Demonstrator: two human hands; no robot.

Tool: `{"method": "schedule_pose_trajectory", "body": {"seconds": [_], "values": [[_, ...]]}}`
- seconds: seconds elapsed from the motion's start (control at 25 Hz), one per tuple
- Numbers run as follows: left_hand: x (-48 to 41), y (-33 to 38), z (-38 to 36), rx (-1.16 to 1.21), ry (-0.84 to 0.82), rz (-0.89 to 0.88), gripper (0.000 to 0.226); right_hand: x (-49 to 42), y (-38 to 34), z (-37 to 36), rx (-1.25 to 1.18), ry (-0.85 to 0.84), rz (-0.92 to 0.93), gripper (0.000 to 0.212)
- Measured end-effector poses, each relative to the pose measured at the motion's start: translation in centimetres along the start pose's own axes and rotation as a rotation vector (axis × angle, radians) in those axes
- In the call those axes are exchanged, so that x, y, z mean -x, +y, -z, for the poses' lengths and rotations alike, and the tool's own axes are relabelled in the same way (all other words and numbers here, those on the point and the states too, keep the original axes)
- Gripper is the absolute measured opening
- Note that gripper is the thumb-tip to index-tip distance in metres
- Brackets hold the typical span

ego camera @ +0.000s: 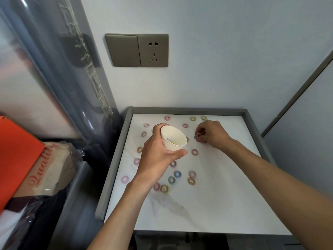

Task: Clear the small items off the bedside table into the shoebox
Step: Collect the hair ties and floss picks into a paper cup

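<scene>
Several small coloured hair rings lie scattered over the white marble top of the bedside table (207, 204), among them a blue ring (177, 174) and a yellow one (164, 188). My left hand (158, 156) grips a white paper cup (173, 138), tilted toward me above the table's middle, with a few small items inside. To the cup's right, my right hand (210, 132) pinches a pale ring (197, 135) just above the tabletop. The orange shoebox (16, 154) sits at the far left, only partly in view.
The table has a raised grey rim (115, 159) and stands in a corner against a pale wall with a bronze switch and socket plate (137, 50). A bag printed "Quality" (52, 165) lies beside the shoebox. Plastic-wrapped furniture rises at the left.
</scene>
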State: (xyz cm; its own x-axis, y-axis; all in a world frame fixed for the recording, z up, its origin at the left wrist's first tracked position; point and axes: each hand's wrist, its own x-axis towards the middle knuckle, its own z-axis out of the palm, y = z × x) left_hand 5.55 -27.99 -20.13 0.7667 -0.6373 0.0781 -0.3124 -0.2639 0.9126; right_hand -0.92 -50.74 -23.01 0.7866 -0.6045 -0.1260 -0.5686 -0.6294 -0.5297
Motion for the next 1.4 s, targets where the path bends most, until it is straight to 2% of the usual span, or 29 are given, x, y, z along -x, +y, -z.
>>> {"method": "schedule_pose_trajectory", "body": {"seconds": [0.16,0.24,0.32,0.4,0.48,0.56,0.68,0.72,0.8,0.88,0.96,1.0,1.08,1.16,1.2,1.4], "values": [[-0.1,0.0,-0.1,-0.014,-0.015,-0.001,0.074,0.7,0.3,-0.4,0.132,-0.014,-0.037,0.007],[-0.1,0.0,-0.2,-0.016,-0.022,-0.002,0.074,1.5,0.2,0.0,0.099,-0.012,-0.070,0.007],[-0.1,0.1,-0.3,-0.013,-0.011,-0.009,0.074,2.5,-0.9,1.3,-0.156,0.065,-0.057,0.007],[-0.1,0.2,-0.3,-0.007,0.015,-0.016,0.074,3.6,-3.1,3.1,-0.459,0.126,0.030,0.007],[-0.1,0.3,-0.2,0.008,0.029,-0.013,0.074,4.7,-5.9,4.6,-0.588,0.051,0.192,0.007],[-0.1,0.5,-0.2,0.031,0.021,0.000,0.073,5.7,-8.7,5.0,-0.508,-0.101,0.318,0.010],[-0.1,0.8,-0.3,0.066,0.020,0.010,0.072,6.3,-10.5,4.2,-0.195,-0.234,0.422,0.022],[-0.1,0.9,-0.2,0.070,0.029,0.012,0.072,6.2,-10.6,4.2,-0.223,-0.225,0.419,0.024],[-0.2,0.8,-0.1,0.074,0.052,0.014,0.072,5.3,-9.8,4.7,-0.440,-0.137,0.380,0.019],[-0.3,0.8,0.1,0.080,0.066,0.023,0.073,3.4,-7.6,5.2,-0.538,0.059,0.287,0.020],[-0.5,0.7,0.2,0.085,0.069,0.030,0.073,1.1,-4.4,5.4,-0.354,0.214,0.106,0.020],[-0.6,0.6,0.3,0.085,0.072,0.031,0.073,-0.1,-2.4,5.4,-0.218,0.225,0.014,0.019],[-0.8,0.3,0.5,0.082,0.080,0.038,0.073,-1.9,0.6,5.0,-0.028,0.126,-0.088,0.030],[-1.1,0.0,0.8,0.072,0.088,0.027,0.072,-3.2,1.9,4.1,0.042,0.043,-0.088,0.045],[-1.2,-0.1,0.9,0.067,0.089,0.023,0.072,-3.7,2.1,3.5,0.065,0.045,-0.060,0.046],[-1.3,-0.4,1.0,0.068,0.086,0.015,0.073,-4.9,2.1,1.2,0.105,0.179,0.025,0.017]]}}
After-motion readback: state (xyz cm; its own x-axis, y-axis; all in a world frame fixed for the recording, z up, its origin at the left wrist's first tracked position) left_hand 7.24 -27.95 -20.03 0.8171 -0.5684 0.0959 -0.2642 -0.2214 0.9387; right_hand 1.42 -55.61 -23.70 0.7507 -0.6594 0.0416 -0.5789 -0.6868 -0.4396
